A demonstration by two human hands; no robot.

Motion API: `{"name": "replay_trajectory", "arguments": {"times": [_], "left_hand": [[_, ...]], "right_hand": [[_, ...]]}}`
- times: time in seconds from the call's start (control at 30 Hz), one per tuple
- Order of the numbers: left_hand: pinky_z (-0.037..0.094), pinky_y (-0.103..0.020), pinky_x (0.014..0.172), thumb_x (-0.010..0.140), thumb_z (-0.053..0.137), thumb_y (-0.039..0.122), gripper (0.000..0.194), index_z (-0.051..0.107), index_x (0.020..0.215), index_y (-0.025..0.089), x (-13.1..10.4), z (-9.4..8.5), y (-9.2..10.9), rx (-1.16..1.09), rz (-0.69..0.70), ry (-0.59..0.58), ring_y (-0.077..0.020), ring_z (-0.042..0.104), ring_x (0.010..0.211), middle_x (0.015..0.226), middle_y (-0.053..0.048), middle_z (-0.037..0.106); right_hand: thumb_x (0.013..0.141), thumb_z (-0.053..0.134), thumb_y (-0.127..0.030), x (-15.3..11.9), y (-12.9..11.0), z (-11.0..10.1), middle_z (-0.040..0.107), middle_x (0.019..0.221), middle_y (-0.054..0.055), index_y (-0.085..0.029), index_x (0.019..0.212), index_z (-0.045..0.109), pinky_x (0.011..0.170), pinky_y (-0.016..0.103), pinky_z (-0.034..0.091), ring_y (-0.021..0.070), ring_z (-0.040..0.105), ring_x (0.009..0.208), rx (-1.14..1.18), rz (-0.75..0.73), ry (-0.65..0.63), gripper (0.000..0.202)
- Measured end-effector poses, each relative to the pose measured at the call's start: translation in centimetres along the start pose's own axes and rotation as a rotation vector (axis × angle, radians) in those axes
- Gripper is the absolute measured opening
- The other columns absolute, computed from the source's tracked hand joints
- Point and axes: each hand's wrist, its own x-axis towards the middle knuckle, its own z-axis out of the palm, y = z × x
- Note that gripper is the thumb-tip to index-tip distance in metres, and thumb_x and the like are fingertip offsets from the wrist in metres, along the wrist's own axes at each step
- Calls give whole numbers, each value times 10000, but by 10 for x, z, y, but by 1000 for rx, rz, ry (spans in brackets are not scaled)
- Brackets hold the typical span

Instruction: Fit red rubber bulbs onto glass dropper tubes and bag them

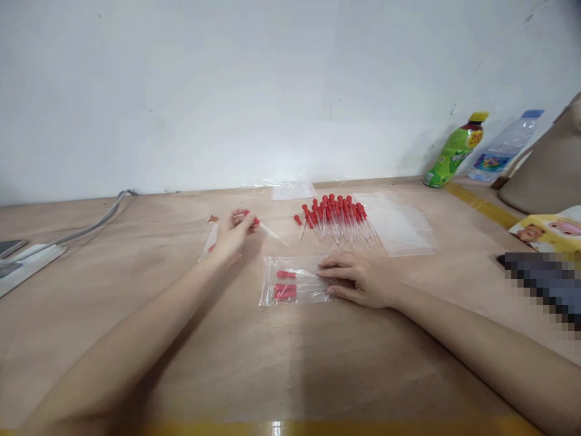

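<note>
My left hand (236, 233) is closed on a glass dropper with a red bulb (271, 232), its clear tube pointing right and down. Fingers apart, my right hand (358, 280) lies flat on the right part of a clear zip bag (313, 261). Inside that bag are several droppers with red bulbs (285, 290) at the left end. Behind the bag, a pile of red-bulbed droppers (338, 212) rests on the brown table (254, 375). Partly hidden behind my left hand is another small clear bag (209, 243) with something red in it.
Flat clear bags (402, 224) lie right of the pile, another (293, 191) behind it. A green bottle (455, 151), a water bottle (506, 148) and a beige bag (547, 163) stand at the back right. A dark object (540, 284) lies right; a grey cable (97, 224) runs left.
</note>
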Motion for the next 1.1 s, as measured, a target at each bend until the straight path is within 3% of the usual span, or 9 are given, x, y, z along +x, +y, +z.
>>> {"name": "replay_trajectory", "arguments": {"times": [0.13,0.23,0.57,0.77,1.1], "left_hand": [[495,-216,555,630,710,271,313,510,846,164,-34,-62,-1,-151,-1,85,-85,584,541,685,9,622],[501,-199,580,614,727,275,325,527,843,159,-52,-79,-6,-120,-2,140,-85,595,567,676,10,626],[509,-242,697,593,736,286,364,489,828,157,-72,-53,-15,-128,-72,86,-92,622,638,694,21,626],[511,-280,745,563,752,298,376,501,797,145,-76,-40,-13,-62,-135,-27,-117,631,690,712,13,610],[450,-207,577,582,729,308,360,479,787,150,-79,-36,-9,58,-127,-210,-77,565,563,610,50,569]], "right_hand": [[831,514,-354,-1,0,1,551,1159,80,-222,1158,563,921,381,388,195,492,1061,6,12,-5,356],[830,516,-352,-1,1,1,554,1155,79,-222,1156,565,922,382,386,194,493,1060,2,12,-9,354],[831,515,-347,-1,0,1,558,1149,81,-224,1159,561,912,390,396,198,499,1053,5,11,-2,353],[829,517,-353,-1,2,1,560,1151,81,-232,1169,553,904,401,402,204,504,1049,-5,-6,0,363],[825,522,-354,-1,1,1,555,1158,72,-236,1176,545,914,395,397,198,497,1055,1,6,1,371]]}}
